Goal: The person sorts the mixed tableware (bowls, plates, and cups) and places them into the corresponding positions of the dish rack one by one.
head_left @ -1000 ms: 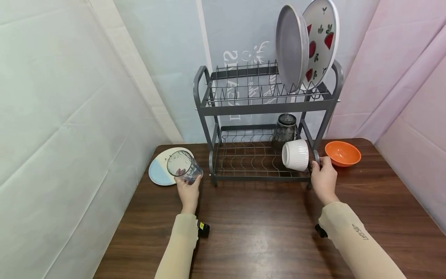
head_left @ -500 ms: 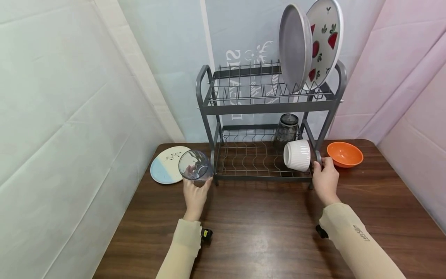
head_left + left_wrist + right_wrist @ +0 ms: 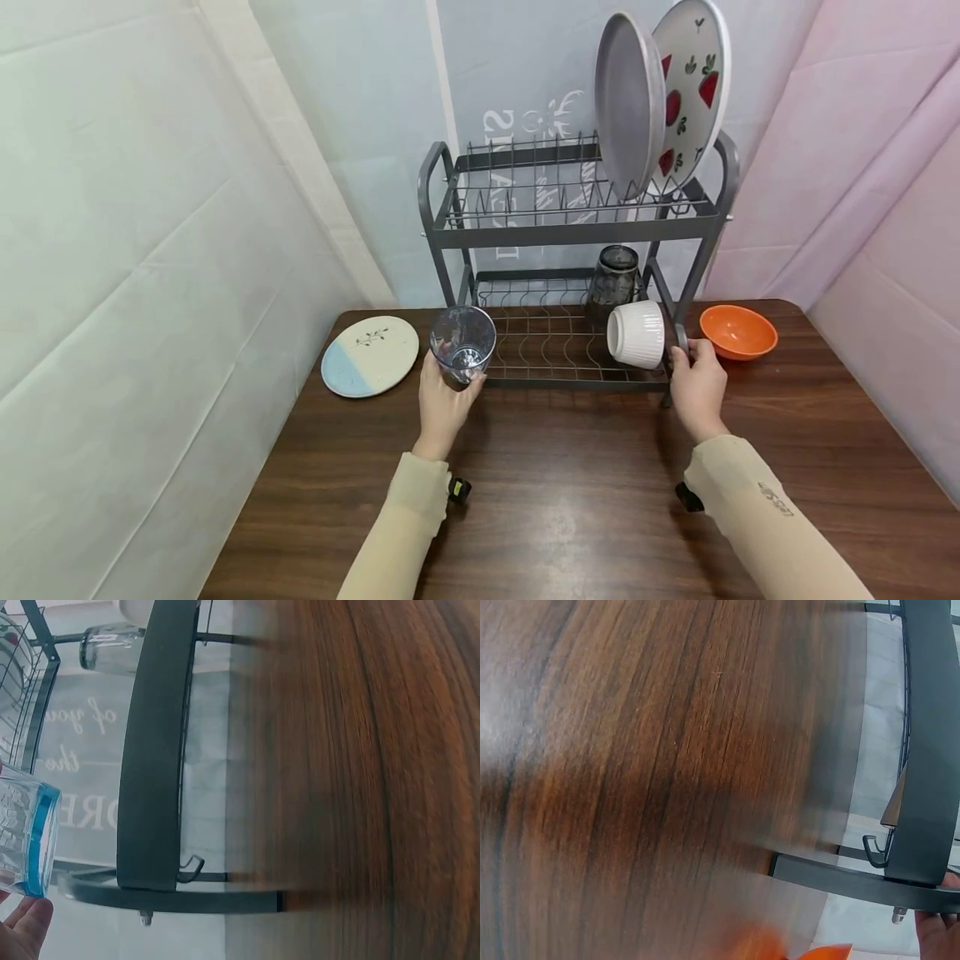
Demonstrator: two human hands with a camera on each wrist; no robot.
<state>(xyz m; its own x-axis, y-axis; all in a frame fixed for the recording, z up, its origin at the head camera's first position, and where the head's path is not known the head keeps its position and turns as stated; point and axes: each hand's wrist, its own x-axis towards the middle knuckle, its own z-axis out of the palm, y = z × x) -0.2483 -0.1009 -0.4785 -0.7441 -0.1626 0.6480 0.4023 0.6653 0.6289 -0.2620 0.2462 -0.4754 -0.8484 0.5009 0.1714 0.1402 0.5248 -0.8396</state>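
A clear glass (image 3: 463, 342) with a bluish base is held by my left hand (image 3: 441, 408), thumb and fingers around its sides, mouth tilted up toward the head view. It is in front of the left end of the dark metal dish rack (image 3: 577, 233). In the left wrist view the glass (image 3: 26, 829) shows at the left edge. My right hand (image 3: 697, 387) grips the rack's lower right side post, seen also in the right wrist view. On the lower tier, a white ribbed cup (image 3: 637, 335) lies tilted near that hand, with a dark glass (image 3: 613, 279) upside down behind it.
The upper tier bears a grey plate (image 3: 630, 104) and a strawberry-patterned plate (image 3: 693, 92), both upright. A blue and cream plate (image 3: 367, 358) lies on the wooden table (image 3: 555, 500) at left. An orange bowl (image 3: 738, 332) stands right of the rack. Curtains hang around the table.
My left hand has carried the glass to the right, from over the blue and cream plate to the rack's left front, turning its mouth more upward. My right hand stays on the rack post.
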